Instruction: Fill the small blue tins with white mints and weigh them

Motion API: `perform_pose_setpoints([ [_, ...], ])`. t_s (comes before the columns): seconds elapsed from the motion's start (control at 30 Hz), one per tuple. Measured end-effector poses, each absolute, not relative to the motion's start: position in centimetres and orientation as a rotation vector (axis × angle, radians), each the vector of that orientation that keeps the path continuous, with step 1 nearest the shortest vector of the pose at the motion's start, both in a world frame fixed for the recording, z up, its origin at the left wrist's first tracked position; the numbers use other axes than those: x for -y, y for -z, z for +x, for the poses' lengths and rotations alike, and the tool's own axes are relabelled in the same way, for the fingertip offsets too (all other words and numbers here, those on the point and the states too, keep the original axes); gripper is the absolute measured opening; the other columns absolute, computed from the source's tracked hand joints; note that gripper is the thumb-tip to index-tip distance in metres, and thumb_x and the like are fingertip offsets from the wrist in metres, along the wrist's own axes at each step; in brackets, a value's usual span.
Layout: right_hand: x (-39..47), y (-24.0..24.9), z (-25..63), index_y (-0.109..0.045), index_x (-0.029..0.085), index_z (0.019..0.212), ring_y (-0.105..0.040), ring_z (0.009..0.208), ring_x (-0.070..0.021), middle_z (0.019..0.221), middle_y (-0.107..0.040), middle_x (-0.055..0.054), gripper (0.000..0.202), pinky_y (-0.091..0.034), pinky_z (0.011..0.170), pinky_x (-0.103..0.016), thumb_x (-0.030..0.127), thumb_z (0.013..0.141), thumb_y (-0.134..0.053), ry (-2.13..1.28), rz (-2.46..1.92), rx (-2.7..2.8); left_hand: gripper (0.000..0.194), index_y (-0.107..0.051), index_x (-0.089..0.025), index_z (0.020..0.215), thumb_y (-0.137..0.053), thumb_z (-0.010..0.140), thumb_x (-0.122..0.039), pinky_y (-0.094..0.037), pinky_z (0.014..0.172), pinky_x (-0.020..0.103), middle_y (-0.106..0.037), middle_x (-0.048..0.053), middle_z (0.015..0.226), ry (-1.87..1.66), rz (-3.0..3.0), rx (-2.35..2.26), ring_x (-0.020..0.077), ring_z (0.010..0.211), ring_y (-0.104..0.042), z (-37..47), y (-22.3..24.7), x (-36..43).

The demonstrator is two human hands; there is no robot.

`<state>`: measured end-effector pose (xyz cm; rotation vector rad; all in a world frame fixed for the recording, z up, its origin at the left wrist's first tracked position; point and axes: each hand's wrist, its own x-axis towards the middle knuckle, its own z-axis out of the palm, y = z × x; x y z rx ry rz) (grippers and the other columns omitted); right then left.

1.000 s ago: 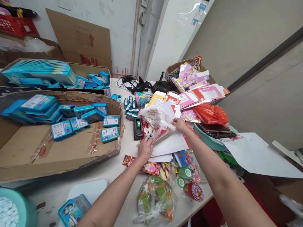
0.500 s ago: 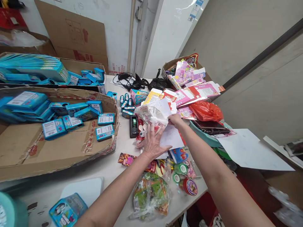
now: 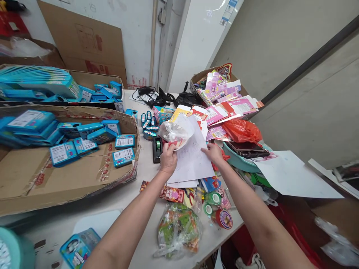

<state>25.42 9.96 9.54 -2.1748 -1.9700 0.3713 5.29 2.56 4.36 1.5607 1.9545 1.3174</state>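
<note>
My left hand (image 3: pixel 168 158) is closed on the lower edge of a clear plastic bag (image 3: pixel 173 131), whose contents look partly red and are hard to make out. Under and beside the bag lies a white paper sheet (image 3: pixel 193 160) with faint writing. At its right edge, my right hand (image 3: pixel 213 153) pinches the sheet between thumb and fingers. A black tape dispenser (image 3: pixel 156 149) with green tape stands just left of my left hand. Below the paper are a red printed packet (image 3: pixel 171 193), green tape rolls (image 3: pixel 214 198) and a clear bag of green and orange packets (image 3: pixel 179 228).
Open cardboard boxes (image 3: pixel 84 183) with blue cartons fill the left. Pink and yellow flat cartons (image 3: pixel 215 114) pile up behind my hands. A teal basin (image 3: pixel 244 162) at the right holds a red plastic bag (image 3: pixel 242 130) and a dark phone-like object (image 3: pixel 248 149).
My left hand, earlier spread flat over the items, has closed on the plastic bag and moved slightly left. More of the paper sheet now shows. My right hand has shifted a little lower.
</note>
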Motion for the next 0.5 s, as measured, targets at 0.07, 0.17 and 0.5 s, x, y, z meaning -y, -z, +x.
perform_pose_setpoints([
  [0.07,-9.8,-9.5,25.0,-0.063,0.018,0.076,-0.061,0.077,-0.0202,0.078,-0.067,-0.004,0.013,-0.038,0.063,-0.025,0.031,0.079,-0.060,-0.342,-2.144,1.998,0.016,-0.061,-0.021,0.075,-0.051,0.078,-0.010,-0.041,0.071,0.024,-0.050,0.003,0.088,-1.414,1.519,-1.912,0.0158,0.082,-0.053,4.6,-4.4,-2.7],
  [0.17,-9.8,-9.9,24.1,-0.064,0.017,0.081,-0.061,0.080,-0.0208,0.085,-0.069,-0.007,0.011,-0.039,0.064,-0.025,0.025,0.080,-0.057,-0.307,-2.115,2.007,0.015,-0.057,-0.020,0.069,-0.051,0.076,-0.009,-0.041,0.070,0.024,-0.048,0.002,0.082,-1.535,1.449,-1.841,0.0148,0.077,-0.051,3.9,-4.4,-2.8],
  [0.5,-9.2,-18.0,27.9,-0.060,0.014,0.098,-0.061,0.083,-0.0237,0.092,-0.067,-0.011,0.023,-0.045,0.079,-0.036,0.028,0.084,-0.048,0.151,-1.762,1.690,0.013,-0.049,-0.019,0.064,-0.053,0.073,-0.009,-0.041,0.074,0.024,-0.045,0.000,0.077,-1.704,1.246,-1.711,0.0139,0.076,-0.049,2.1,-3.9,-2.7],
])
